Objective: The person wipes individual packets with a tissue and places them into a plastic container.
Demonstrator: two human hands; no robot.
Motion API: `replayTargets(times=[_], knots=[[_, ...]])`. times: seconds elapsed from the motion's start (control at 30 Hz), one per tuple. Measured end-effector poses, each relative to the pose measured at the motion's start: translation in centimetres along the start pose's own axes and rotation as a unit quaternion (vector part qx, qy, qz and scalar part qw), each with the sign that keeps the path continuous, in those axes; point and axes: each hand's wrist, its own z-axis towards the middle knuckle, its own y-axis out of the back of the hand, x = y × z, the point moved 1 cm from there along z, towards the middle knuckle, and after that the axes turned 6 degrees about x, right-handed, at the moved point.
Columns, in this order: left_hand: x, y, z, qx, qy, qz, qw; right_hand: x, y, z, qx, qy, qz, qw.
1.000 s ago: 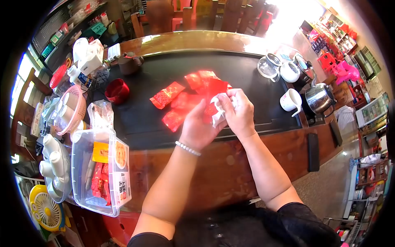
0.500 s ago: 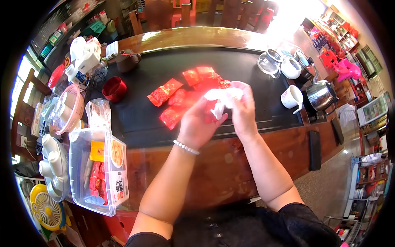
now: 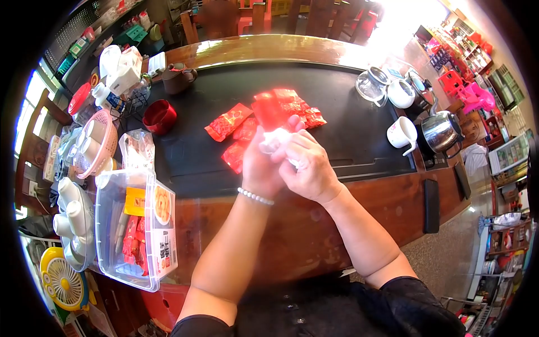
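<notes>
A crumpled white tissue (image 3: 274,140), overexposed by glare, is bunched between my two hands. My left hand (image 3: 259,165), with a pearl-like bracelet at the wrist, holds it with the thumb side up. My right hand (image 3: 310,164) is closed on the tissue from the right, its fingers pressed against the left hand; a bit of white shows below them. Just beyond the hands, several shiny red packets (image 3: 229,122) lie on the black tray (image 3: 348,123). Glare washes out the packets nearest the fingers.
A clear plastic box (image 3: 120,269) with red packets stands at the left, beside white cups and a pink basket (image 3: 106,149). Farther back are a red bowl (image 3: 159,117) and a brown teapot (image 3: 178,80). A glass pot (image 3: 370,87), white mug (image 3: 402,133) and steel kettle (image 3: 441,132) stand right.
My hands have come together and shifted slightly left. The tissue, hanging loosely between them before, is now bunched up, and my right hand has closed over it.
</notes>
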Motion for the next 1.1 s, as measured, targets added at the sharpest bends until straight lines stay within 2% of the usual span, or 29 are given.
replayTargets(times=[0.1, 0.2, 0.33, 0.37, 0.47, 0.5, 0.57, 0.6, 0.63, 0.67, 0.7, 0.73, 0.83, 0.9, 0.93, 1.03, 1.1], knots=[[0.0, 0.0, 0.1, 0.044, 0.0, 0.004, 0.999, -1.0, 0.2, 0.0, -0.066, 0.002, -0.039, 0.997], [0.3, -0.1, 0.3, 0.041, -0.025, 0.015, 0.999, -1.8, 0.6, -0.3, -0.087, -0.079, -0.072, 0.99], [0.3, 0.1, 0.1, 0.012, 0.013, 0.057, 0.998, -3.2, 0.6, -0.8, -0.147, -0.121, -0.046, 0.981], [0.5, 0.4, 0.2, 0.022, 0.016, 0.059, 0.998, -3.5, 1.1, -0.7, -0.164, -0.106, -0.051, 0.979], [0.5, -0.2, -0.1, -0.061, 0.034, 0.083, 0.994, -3.9, 2.0, -0.6, -0.26, -0.198, 0.167, 0.93], [0.6, -0.5, -0.2, -0.074, 0.027, 0.094, 0.992, -3.9, 2.3, -0.7, -0.262, -0.194, 0.198, 0.924], [0.7, -1.0, -0.2, -0.098, 0.015, 0.117, 0.988, -3.3, 2.1, -0.4, -0.225, -0.091, 0.151, 0.958], [0.8, 0.0, 0.0, -0.044, 0.02, 0.106, 0.993, -2.8, 2.0, -0.3, -0.206, -0.04, 0.126, 0.97], [0.6, 2.2, 0.4, 0.01, 0.026, 0.094, 0.995, -1.8, 1.8, -0.4, -0.126, -0.057, 0.126, 0.982], [0.4, 3.7, 0.6, 0.064, 0.031, 0.082, 0.994, -0.8, 1.8, 0.0, -0.055, 0.0, 0.079, 0.995], [0.0, 3.3, 0.6, 0.139, 0.052, 0.051, 0.988, -0.8, 1.2, 0.1, -0.042, 0.016, 0.061, 0.997], [0.1, 3.1, 0.5, 0.11, 0.046, 0.055, 0.991, -1.1, 0.7, 0.0, -0.028, 0.032, 0.042, 0.998], [0.7, 1.6, 0.3, 0.026, 0.041, 0.056, 0.997, -2.5, 0.9, 0.1, -0.072, -0.01, -0.02, 0.997], [1.1, 1.0, 0.0, 0.006, 0.027, 0.252, 0.967, -3.3, 1.1, -0.1, -0.093, -0.037, -0.037, 0.994], [1.1, 0.5, -0.1, 0.009, 0.076, 0.138, 0.988, -3.8, 1.2, -0.2, -0.105, -0.052, -0.046, 0.992], [1.1, 0.1, -0.3, -0.067, 0.105, 0.177, 0.976, -4.1, 1.4, -0.5, -0.144, -0.082, -0.055, 0.985], [1.1, 0.4, -0.3, -0.064, 0.115, 0.206, 0.97, -4.2, 1.5, -0.6, -0.171, -0.108, -0.059, 0.978]])
